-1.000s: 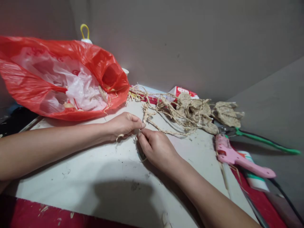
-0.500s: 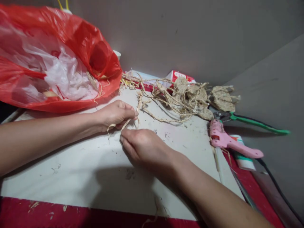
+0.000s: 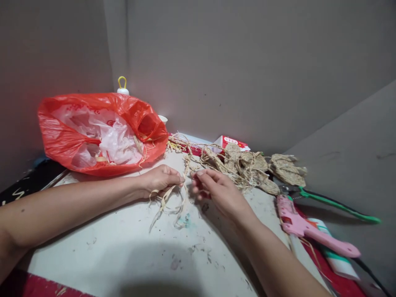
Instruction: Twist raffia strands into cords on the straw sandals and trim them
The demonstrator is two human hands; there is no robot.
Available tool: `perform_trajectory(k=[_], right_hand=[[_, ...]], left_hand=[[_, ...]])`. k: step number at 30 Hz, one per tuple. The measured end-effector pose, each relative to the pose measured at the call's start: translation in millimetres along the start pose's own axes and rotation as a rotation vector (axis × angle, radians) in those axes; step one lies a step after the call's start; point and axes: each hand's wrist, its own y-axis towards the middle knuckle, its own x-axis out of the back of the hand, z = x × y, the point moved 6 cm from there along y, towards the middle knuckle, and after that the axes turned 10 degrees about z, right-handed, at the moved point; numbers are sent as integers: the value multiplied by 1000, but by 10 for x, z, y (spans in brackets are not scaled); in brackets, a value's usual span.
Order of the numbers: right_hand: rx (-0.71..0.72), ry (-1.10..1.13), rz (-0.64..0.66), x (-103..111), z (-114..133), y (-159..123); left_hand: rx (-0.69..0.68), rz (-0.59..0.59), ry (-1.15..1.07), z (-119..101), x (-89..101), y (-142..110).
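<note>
On a stained white board (image 3: 130, 247) my left hand (image 3: 161, 180) is closed, pinching pale straw strands (image 3: 168, 202) that loop and trail down in front of it. My right hand (image 3: 216, 190) hovers just to the right of that pinch with its fingers loosely spread, and nothing shows in them. A twisted straw cord (image 3: 188, 163) runs from near my left fingertips back to a heap of woven straw pieces (image 3: 247, 167).
A red plastic bag (image 3: 102, 132) stuffed with white plastic lies at the back left, a white bottle with a yellow loop (image 3: 122, 86) behind it. At the right lie a pink glue gun (image 3: 306, 229), green-handled shears (image 3: 328, 200) and a small red box (image 3: 230, 142). Grey walls enclose the corner.
My right hand has let go of the strands, lifted and moved right with fingers spread. More loose straw now trails below my left hand. The view has tilted up.
</note>
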Motion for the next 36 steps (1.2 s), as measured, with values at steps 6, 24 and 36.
perform_trajectory(k=[6,24,36], right_hand=[[-156,343,237,-294,-258,69],[-121,40,304,-147,-316,183],[-57,109,308,-78,-338,243]], left_hand=[[-65,31,55,-32,-103,18],[-19,46,55,-43,-119,3],[17,134,123,-56,-90,20]])
